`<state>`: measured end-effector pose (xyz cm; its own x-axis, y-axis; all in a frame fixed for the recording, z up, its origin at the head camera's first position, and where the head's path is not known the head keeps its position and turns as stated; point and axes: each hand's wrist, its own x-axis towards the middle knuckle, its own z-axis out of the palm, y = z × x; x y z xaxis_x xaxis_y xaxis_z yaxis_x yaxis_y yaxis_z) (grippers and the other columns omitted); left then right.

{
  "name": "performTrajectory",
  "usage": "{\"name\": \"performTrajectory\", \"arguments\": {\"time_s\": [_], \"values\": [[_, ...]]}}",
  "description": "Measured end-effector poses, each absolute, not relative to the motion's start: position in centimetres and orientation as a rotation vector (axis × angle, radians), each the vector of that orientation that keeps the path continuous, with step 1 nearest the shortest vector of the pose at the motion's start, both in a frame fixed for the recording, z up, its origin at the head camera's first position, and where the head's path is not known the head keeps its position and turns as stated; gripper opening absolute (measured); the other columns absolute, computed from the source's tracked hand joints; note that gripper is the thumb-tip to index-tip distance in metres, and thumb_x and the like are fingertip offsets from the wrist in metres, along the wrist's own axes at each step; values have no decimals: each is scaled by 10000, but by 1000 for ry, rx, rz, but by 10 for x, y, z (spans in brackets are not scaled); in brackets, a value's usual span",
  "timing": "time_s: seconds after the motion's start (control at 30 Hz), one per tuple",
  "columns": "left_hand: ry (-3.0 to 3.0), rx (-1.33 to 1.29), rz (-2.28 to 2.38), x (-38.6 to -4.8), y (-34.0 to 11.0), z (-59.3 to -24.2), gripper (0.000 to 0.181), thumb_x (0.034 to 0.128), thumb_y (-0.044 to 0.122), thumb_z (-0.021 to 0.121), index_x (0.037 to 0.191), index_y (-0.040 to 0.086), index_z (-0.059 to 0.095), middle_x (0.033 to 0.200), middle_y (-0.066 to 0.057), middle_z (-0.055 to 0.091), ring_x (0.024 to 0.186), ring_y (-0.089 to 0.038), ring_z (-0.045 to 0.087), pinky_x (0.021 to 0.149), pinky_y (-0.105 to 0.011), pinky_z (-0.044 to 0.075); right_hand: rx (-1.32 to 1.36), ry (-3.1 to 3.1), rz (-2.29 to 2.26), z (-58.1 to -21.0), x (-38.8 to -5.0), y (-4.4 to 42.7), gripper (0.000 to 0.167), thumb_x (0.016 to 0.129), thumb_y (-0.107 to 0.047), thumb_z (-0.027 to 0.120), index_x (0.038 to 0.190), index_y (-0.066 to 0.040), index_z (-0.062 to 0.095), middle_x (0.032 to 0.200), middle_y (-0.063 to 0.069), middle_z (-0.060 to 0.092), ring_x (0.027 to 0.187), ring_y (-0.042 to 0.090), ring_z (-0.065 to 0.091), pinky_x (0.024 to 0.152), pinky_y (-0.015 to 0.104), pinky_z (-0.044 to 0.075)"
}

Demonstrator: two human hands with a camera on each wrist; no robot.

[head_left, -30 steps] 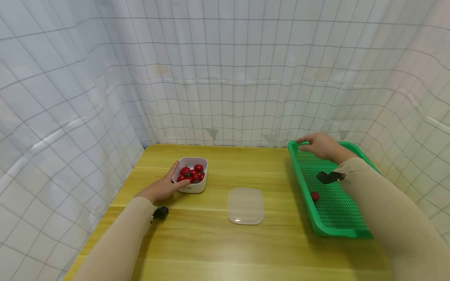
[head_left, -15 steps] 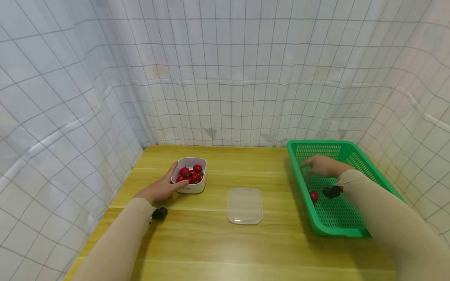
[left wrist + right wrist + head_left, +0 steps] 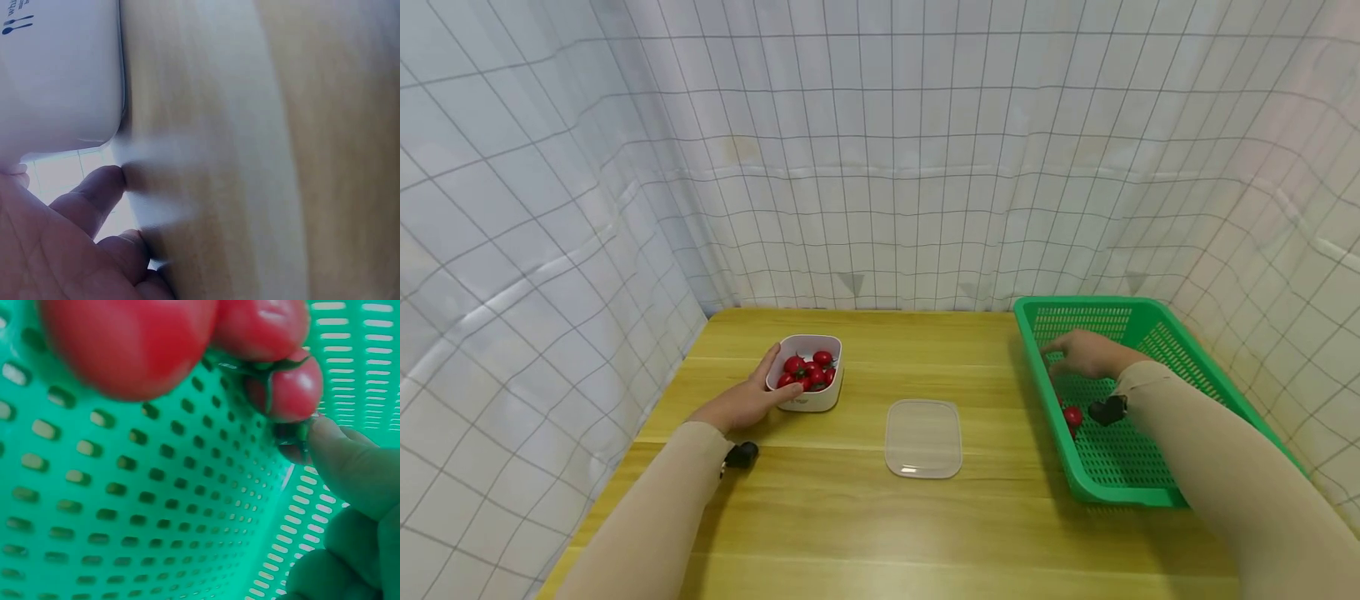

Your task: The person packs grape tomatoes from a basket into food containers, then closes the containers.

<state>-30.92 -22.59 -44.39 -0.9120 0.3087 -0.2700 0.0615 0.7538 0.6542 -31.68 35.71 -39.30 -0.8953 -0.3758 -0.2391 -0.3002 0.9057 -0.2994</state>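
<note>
My left hand (image 3: 741, 406) holds a small white food container (image 3: 820, 402) by its corner, thumb over the front rim and fingers along the left side. Several red cherry tomatoes (image 3: 815, 377) with green stems lie inside it. In the left wrist view the container's wall (image 3: 59, 81) carries a printed spoon and fork. Down inside a green basket (image 3: 1063, 454), my right hand (image 3: 1092, 354) pinches at a cherry tomato (image 3: 292, 453) by the left wall; its far fingertips are hidden. More cherry tomatoes (image 3: 284, 394) lie beside the thumb.
A clear square lid (image 3: 923, 439) lies flat on the wooden table (image 3: 850, 533) between container and basket. White grid-patterned curtains (image 3: 887, 167) enclose the back and sides. The basket's perforated walls rise around my right hand.
My right hand has come down from above the basket's rim to the tomatoes at its left wall, then stayed there. My left hand and the container have kept their place.
</note>
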Motion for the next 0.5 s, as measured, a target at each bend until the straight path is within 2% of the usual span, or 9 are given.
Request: {"name": "performTrajectory", "arguments": {"time_s": [0.2, 0.5], "values": [[2597, 286, 927, -307, -226, -444, 1066, 1017, 691, 511, 1677, 251, -200, 1733, -315, 87, 1532, -583, 275, 1238, -710, 233, -479, 2798, -392, -399, -320, 359, 479, 1027, -205, 684, 1459, -10, 610, 1489, 289, 578, 1391, 554, 494, 1080, 663, 474], [2591, 275, 937, -307, -225, -441, 1063, 1014, 693, 514, 1674, 274, -206, 1740, -300, 76, 1539, -581, 259, 1240, -718, 216, -429, 2822, -400, -408, -325, 360, 513, 1036, -226, 665, 1487, 2, 573, 1529, 304, 529, 1401, 564, 476, 1070, 670, 478]]}}
